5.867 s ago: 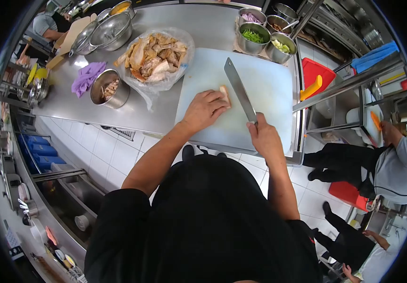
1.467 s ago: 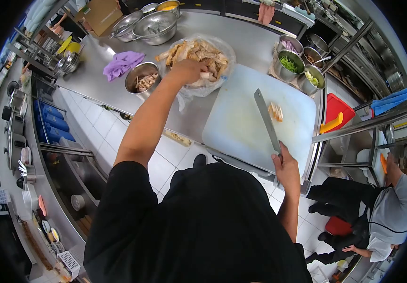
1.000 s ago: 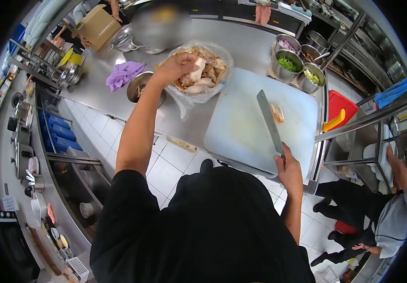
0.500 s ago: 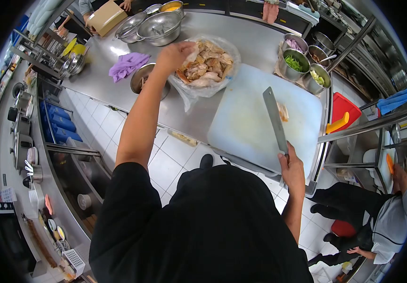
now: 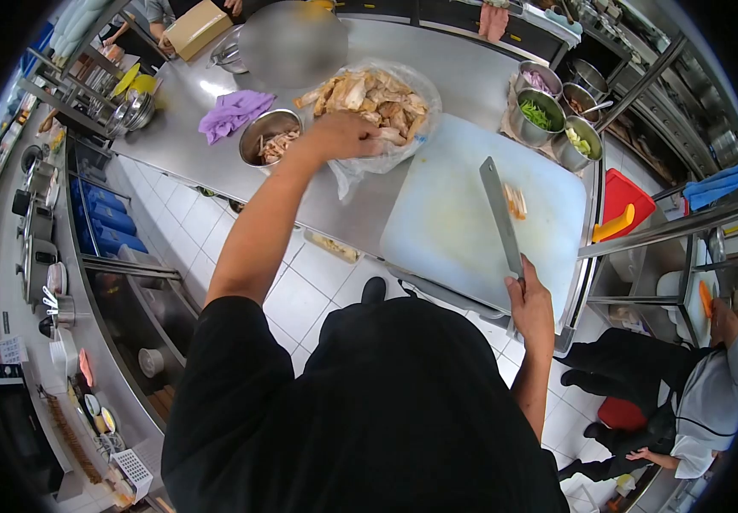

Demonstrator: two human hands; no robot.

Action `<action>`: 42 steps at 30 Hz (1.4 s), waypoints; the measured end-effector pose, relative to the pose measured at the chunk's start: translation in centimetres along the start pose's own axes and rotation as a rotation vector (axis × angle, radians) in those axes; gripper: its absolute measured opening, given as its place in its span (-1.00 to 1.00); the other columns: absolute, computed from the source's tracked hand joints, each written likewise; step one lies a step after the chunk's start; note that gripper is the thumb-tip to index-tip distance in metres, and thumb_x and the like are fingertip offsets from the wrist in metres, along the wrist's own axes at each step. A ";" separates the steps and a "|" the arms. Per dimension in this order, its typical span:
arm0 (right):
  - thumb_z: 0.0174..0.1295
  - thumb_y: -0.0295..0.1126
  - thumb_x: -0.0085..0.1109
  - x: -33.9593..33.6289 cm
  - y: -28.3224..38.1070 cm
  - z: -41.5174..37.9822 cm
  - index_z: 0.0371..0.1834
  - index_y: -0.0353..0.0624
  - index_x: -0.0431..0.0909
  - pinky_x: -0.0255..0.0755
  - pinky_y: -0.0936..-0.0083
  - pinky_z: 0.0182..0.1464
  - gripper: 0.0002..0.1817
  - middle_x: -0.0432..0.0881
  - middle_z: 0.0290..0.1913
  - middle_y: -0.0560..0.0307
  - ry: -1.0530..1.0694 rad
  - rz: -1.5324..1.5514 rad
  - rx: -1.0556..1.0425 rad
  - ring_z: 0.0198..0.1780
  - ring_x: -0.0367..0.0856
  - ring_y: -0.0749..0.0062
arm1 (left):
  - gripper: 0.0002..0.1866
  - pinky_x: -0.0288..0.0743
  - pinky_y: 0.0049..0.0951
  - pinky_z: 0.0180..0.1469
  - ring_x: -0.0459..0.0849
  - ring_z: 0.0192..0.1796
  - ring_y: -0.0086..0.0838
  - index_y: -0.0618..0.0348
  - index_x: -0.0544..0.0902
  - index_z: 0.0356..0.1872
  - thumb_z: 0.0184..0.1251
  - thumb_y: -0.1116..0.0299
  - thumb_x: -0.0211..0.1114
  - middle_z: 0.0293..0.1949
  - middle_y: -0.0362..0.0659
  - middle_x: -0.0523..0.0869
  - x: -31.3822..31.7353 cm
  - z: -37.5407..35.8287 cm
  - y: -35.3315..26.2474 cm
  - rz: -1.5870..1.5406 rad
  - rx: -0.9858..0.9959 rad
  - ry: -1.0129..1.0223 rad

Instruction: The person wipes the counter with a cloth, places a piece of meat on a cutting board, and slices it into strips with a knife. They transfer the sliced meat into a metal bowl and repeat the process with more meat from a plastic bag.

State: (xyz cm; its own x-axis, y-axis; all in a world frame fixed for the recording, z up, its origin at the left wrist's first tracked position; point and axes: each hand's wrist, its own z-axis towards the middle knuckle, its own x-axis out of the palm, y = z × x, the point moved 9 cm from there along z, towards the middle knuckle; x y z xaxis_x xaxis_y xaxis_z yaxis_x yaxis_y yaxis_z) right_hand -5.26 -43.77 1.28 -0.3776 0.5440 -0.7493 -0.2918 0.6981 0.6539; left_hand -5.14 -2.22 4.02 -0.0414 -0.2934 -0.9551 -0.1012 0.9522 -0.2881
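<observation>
My left hand (image 5: 350, 138) reaches over the near side of a plastic-lined bowl heaped with cooked chicken pieces (image 5: 367, 92). Its fingers are bent around a pale piece of chicken, partly hidden by the hand. Clear plastic bag (image 5: 353, 178) hangs over the near rim. In my right hand (image 5: 529, 303) is a cleaver (image 5: 501, 214), gripped by its handle, its long blade pointing away over the white cutting board (image 5: 446, 218). Just right of the blade lies a small sliced piece of chicken (image 5: 516, 203). A steel bowl (image 5: 249, 147) with shredded meat stands left of the chicken.
A purple cloth (image 5: 234, 115) lies on the steel table (image 5: 155, 128). Steel pots with chopped green vegetables (image 5: 533, 115) and purple onion (image 5: 537, 81) stand beyond the board. A yellow handle (image 5: 613, 222) rests by a red container. Another person (image 5: 711, 393) stands at right.
My left hand has moved from the far left of the chicken bowl down to its near side, uncovering the left pieces and the shredded meat. My right hand and the cleaver have hardly moved.
</observation>
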 end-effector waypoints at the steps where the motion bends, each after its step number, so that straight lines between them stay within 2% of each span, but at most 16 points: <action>1: 0.40 -0.38 0.18 0.0 0.0 0.0 0.43 -0.15 0.42 0.52 0.11 -0.11 -0.48 0.63 -0.34 -0.28 -0.002 0.003 0.003 -0.24 0.68 -0.25 | -0.70 0.55 -0.21 0.18 0.72 0.10 -0.14 0.01 0.79 -0.01 0.28 0.20 0.37 -0.03 -0.05 0.80 1.2 0.6 -0.6 0.050 0.029 -0.034; 2: 0.40 -0.39 0.18 0.1 -0.1 -0.1 0.43 -0.15 0.42 0.52 0.11 -0.11 -0.48 0.63 -0.34 -0.29 -0.002 0.002 0.003 -0.23 0.68 -0.26 | -0.72 0.55 -0.20 0.17 0.72 0.09 -0.14 0.02 0.80 -0.04 0.28 0.19 0.37 -0.05 -0.05 0.80 1.9 1.0 -0.8 0.100 0.060 -0.068; 5: 0.40 -0.39 0.18 0.3 -0.3 -0.2 0.43 -0.15 0.43 0.52 0.11 -0.10 -0.48 0.64 -0.33 -0.30 -0.013 0.007 0.007 -0.22 0.68 -0.26 | -0.78 0.56 -0.16 0.13 0.71 0.03 -0.13 0.05 0.78 -0.12 0.33 0.22 0.33 -0.14 -0.08 0.77 0.5 0.0 -1.9 -0.118 0.104 -0.230; 8: 0.40 -0.39 0.18 0.2 0.1 -0.5 0.43 -0.14 0.43 0.52 0.10 -0.09 -0.48 0.64 -0.31 -0.31 -0.022 0.006 0.010 -0.21 0.69 -0.26 | -0.85 0.56 -0.14 0.10 0.70 -0.02 -0.14 0.03 0.77 -0.18 0.36 0.27 0.30 -0.18 -0.10 0.73 0.9 -1.0 -2.0 -0.072 0.084 -0.365; 11: 0.40 -0.39 0.17 0.3 0.1 -0.2 0.43 -0.13 0.42 0.53 0.09 -0.08 -0.48 0.65 -0.30 -0.31 -0.022 -0.002 0.020 -0.21 0.69 -0.26 | -0.88 0.55 -0.15 0.10 0.69 0.00 -0.15 -0.02 0.77 -0.22 0.36 0.28 0.29 -0.16 -0.15 0.74 3.1 -2.7 -4.7 0.261 0.106 -0.498; 14: 0.40 -0.38 0.18 0.5 -0.2 -0.2 0.44 -0.13 0.42 0.53 0.08 -0.08 -0.48 0.66 -0.29 -0.31 -0.018 -0.005 0.034 -0.20 0.69 -0.26 | -0.87 0.58 -0.11 0.05 0.73 -0.04 -0.12 -0.02 0.77 -0.26 0.37 0.25 0.30 -0.21 -0.12 0.77 4.9 -4.2 -6.2 0.187 0.137 -0.430; 17: 0.40 -0.38 0.18 0.5 -0.2 -0.3 0.43 -0.12 0.43 0.53 0.07 -0.06 -0.48 0.67 -0.28 -0.31 -0.024 -0.004 0.023 -0.18 0.69 -0.26 | -0.84 0.61 -0.09 -0.02 0.76 -0.10 -0.08 0.00 0.78 -0.20 0.37 0.23 0.30 -0.24 -0.06 0.80 2.9 -5.2 -7.2 -0.118 0.011 -0.263; 20: 0.40 -0.38 0.18 0.4 0.1 -0.4 0.44 -0.11 0.43 0.53 0.07 -0.04 -0.48 0.68 -0.26 -0.32 -0.016 -0.008 0.033 -0.15 0.69 -0.27 | -0.80 0.63 -0.10 -0.07 0.77 -0.14 -0.05 0.02 0.79 -0.15 0.37 0.23 0.29 -0.24 -0.01 0.81 -1.1 -3.2 -5.3 -0.023 -0.060 -0.395; 23: 0.40 -0.38 0.18 0.4 0.2 -0.5 0.44 -0.10 0.43 0.53 0.06 -0.02 -0.47 0.69 -0.22 -0.34 -0.010 -0.022 0.047 -0.11 0.70 -0.28 | -0.82 0.62 -0.10 -0.01 0.77 -0.09 -0.11 -0.02 0.74 -0.14 0.37 0.22 0.26 -0.20 -0.04 0.81 -1.2 1.7 -2.3 -0.016 0.057 -0.312; 26: 0.40 -0.37 0.18 0.7 0.1 -0.4 0.45 -0.09 0.42 0.54 0.05 0.00 -0.47 0.70 -0.18 -0.36 -0.017 -0.025 0.031 -0.09 0.70 -0.29 | -0.50 0.58 -0.11 0.15 0.74 0.10 -0.06 -0.04 0.66 0.27 0.27 0.30 0.28 0.03 0.05 0.79 0.7 5.0 -3.8 0.037 -0.040 0.030; 29: 0.40 -0.36 0.18 0.8 0.0 -0.5 0.45 -0.09 0.42 0.54 0.03 0.01 -0.46 0.70 -0.16 -0.37 -0.028 -0.023 0.029 -0.08 0.70 -0.29 | -0.25 0.55 -0.20 0.23 0.69 0.21 -0.08 -0.10 0.46 0.49 0.15 0.33 0.28 0.19 0.07 0.72 3.6 8.0 -3.2 0.054 -0.062 0.119; 32: 0.40 -0.36 0.18 0.8 0.3 -0.8 0.45 -0.09 0.42 0.54 0.02 0.01 -0.46 0.70 -0.15 -0.37 -0.037 -0.025 0.030 -0.07 0.70 -0.29 | -0.13 0.55 -0.28 0.22 0.68 0.24 -0.10 -0.13 0.37 0.56 0.05 0.35 0.29 0.26 0.05 0.68 4.7 9.4 -2.9 -0.015 -0.040 0.391; 35: 0.39 -0.36 0.19 0.9 0.6 -0.9 0.45 -0.09 0.41 0.54 0.02 -0.01 -0.46 0.70 -0.16 -0.37 -0.052 -0.021 0.021 -0.09 0.70 -0.29 | -0.09 0.55 -0.33 0.16 0.67 0.22 -0.22 -0.05 0.36 0.56 0.00 0.35 0.31 0.25 -0.01 0.69 4.3 10.0 -2.8 -0.026 -0.003 0.374; 38: 0.39 -0.37 0.20 0.9 0.0 -0.9 0.45 -0.07 0.41 0.54 0.02 -0.04 -0.45 0.70 -0.18 -0.35 -0.073 -0.007 0.020 -0.12 0.69 -0.30 | -0.14 0.54 -0.36 0.15 0.67 0.17 -0.30 0.06 0.41 0.49 0.00 0.34 0.36 0.15 -0.07 0.73 5.5 10.9 -2.3 -0.258 -0.106 0.526; 41: 0.39 -0.37 0.20 0.9 -0.2 -1.0 0.45 -0.08 0.41 0.53 0.04 -0.07 -0.45 0.69 -0.22 -0.33 -0.088 0.016 0.022 -0.16 0.69 -0.29 | -0.21 0.49 -0.39 0.20 0.65 0.16 -0.36 0.14 0.50 0.39 -0.01 0.27 0.41 0.10 -0.10 0.74 8.2 11.9 -0.5 -0.548 -0.213 0.526; 42: 0.39 -0.37 0.20 0.8 -0.2 -0.9 0.45 -0.08 0.41 0.53 0.05 -0.08 -0.45 0.69 -0.24 -0.33 -0.087 0.029 0.033 -0.17 0.69 -0.29 | -0.27 0.50 -0.40 0.18 0.66 0.13 -0.38 0.13 0.53 0.34 0.02 0.25 0.40 0.07 -0.12 0.74 8.1 11.8 -0.6 -0.500 -0.178 0.513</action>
State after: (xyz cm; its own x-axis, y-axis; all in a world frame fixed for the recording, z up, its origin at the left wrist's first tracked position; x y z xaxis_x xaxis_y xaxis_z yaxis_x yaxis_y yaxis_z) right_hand -6.34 -43.93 0.60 -0.3073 0.6018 -0.7371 -0.2520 0.6955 0.6729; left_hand 6.30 -4.18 -4.32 -0.4032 -0.7330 -0.5479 -0.3881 0.6792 -0.6230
